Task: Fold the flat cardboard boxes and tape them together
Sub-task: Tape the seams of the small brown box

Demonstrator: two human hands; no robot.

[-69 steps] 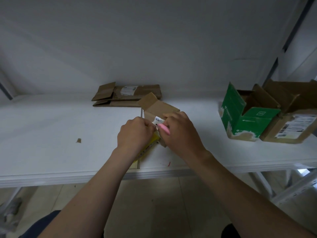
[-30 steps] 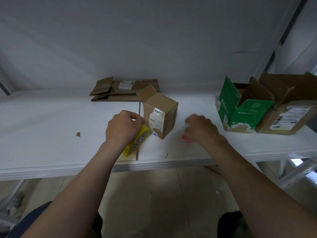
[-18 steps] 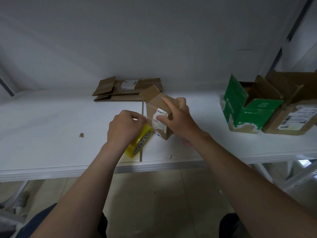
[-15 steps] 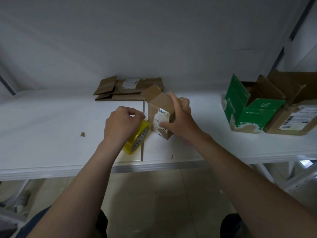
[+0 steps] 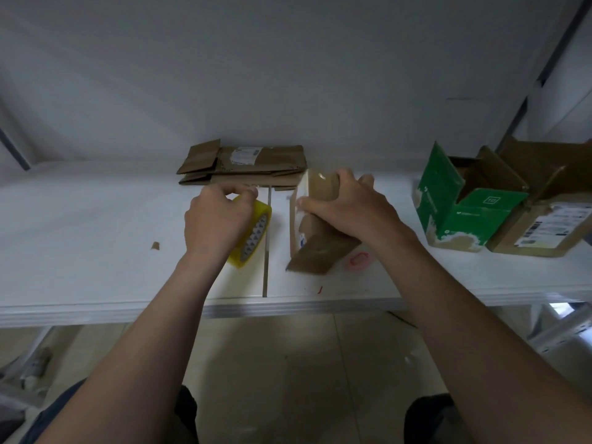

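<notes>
Small brown cardboard box [image 5: 320, 229]: centre of the frame, just right of the desk seam. It is tilted, with its lower end on the desk and a loose flap spread toward the near edge. A white label shows on its left face, partly hidden.
Right hand [image 5: 347, 208]: grasping the small box from above. The fingers are curled over its top edge and the thumb lies along the upper left face.
Left hand [image 5: 217, 221]: clenched round the roll of tape, fingertips bunched at the top of the roll. Whether they pinch a tape end cannot be told.
Roll of yellow adhesive tape [image 5: 254, 233]: on edge on the desk, just left of the seam. It is near the small box but apart from it.
Stack of flat brown cardboard boxes [image 5: 246, 161]: upper centre, at the back of the desk by the wall, with a white label on top.
Green-and-white open cardboard box [image 5: 464, 206]: right of the frame, flaps raised.
Large brown open cardboard box [image 5: 544, 225]: far right, touching the green box, with a shipping label on its front face.
Pink oval object [image 5: 359, 260]: on the desk just right of the loose flap. It is blurred, so its kind cannot be told.
Brown cardboard scrap [image 5: 155, 246]: on the desk, left of the left hand.
White desk [image 5: 80, 219]: two panels, meeting at a seam between the tape and the small box.
</notes>
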